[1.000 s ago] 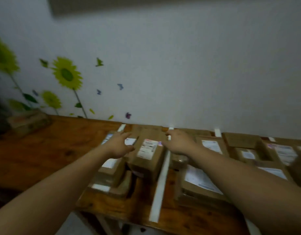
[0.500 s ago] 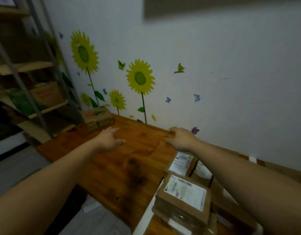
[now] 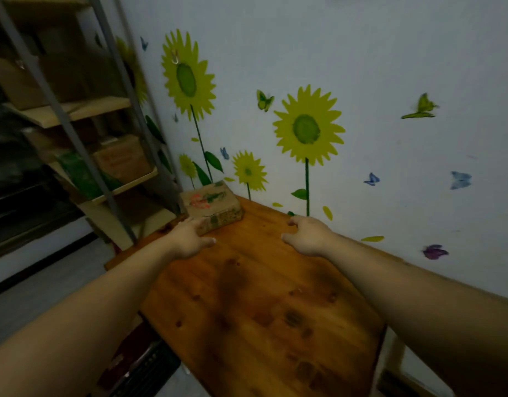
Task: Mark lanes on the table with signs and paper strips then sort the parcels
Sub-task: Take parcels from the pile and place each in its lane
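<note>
One metal-framed shelf unit [image 3: 75, 116] stands at the far left, with a brown carton [image 3: 122, 160] on one of its boards. Next comes the left hand [image 3: 189, 239], stretched over the table's left edge with the fingers straight and spread and the thumb pointing right. It holds nothing. Its fingertips reach the near corner of the parcel, but I cannot tell whether they touch it. The printed cardboard parcel [image 3: 211, 206], the only parcel in view, lies flat on the far left corner of the wooden table [image 3: 261, 325], close to the wall and just beside the shelf frame. No signs or paper strips show here. It is a small, low box with red and green print on top, and it looks light and fairly stiff. The corners and edges should bear a squeeze better than the broad top, which could dent. Dry card should not slip, so the best hold seems to be a hand on each of two opposite side walls, low down, with the thumbs over the top rim. The wall and the frame leave little room behind it, so dragging it a little toward the open tabletop first would likely help. Further right, the right hand [image 3: 307, 236] hovers over bare wood with its fingers loosely curled and nothing in them, apart from the parcel. Beyond it, sunflower stickers [image 3: 307, 128] and butterfly stickers [image 3: 460, 179] cover the wall.
</note>
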The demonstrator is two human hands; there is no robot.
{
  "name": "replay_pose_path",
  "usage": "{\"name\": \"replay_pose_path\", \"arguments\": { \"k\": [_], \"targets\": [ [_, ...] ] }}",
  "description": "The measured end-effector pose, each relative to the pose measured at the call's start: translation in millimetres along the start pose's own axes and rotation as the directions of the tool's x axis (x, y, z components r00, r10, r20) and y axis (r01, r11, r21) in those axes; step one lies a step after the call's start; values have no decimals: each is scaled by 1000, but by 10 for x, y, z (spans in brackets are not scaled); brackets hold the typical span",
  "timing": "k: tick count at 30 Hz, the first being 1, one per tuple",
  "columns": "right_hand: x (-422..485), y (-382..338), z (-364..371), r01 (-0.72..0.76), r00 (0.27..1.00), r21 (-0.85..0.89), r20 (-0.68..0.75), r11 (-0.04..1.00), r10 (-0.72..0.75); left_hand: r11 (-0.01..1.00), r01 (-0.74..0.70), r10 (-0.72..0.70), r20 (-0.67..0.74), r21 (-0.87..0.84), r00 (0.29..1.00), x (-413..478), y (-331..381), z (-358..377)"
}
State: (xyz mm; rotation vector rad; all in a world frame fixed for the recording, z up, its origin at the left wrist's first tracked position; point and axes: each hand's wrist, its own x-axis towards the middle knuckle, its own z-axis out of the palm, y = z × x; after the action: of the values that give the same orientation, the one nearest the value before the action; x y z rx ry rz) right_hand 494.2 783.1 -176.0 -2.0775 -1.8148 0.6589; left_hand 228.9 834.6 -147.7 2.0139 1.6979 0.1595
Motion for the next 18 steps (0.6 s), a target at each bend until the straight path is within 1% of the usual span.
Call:
{"name": "replay_pose_path", "arguments": {
  "k": [4, 9, 12, 15, 18],
  "targets": [
    [561, -423, 289, -29, 1000, -24, -12, 999, 29, 998, -39, 40, 15, -50, 999, 576, -458, -269],
    [1240, -1063, 664, -121, 992, -18, -23, 992, 121, 989, -67, 78, 84, -129, 993, 1234, -1194, -648],
    [1587, -1390, 835, -149, 989, -10, -27, 989, 148, 990, -96, 109, 115, -107, 987, 1579, -1547, -848],
    [1923, -1580, 942, -150, 988, -19, -38, 989, 149, 993, -72, 84, 128, -93, 988, 1997, -1769, -1003],
    [2259, -1646, 1024, -179, 983, -18, -38, 984, 178, 991, -77, 90, 118, -108, 989, 2412, -1840, -1057]
  ]
}}
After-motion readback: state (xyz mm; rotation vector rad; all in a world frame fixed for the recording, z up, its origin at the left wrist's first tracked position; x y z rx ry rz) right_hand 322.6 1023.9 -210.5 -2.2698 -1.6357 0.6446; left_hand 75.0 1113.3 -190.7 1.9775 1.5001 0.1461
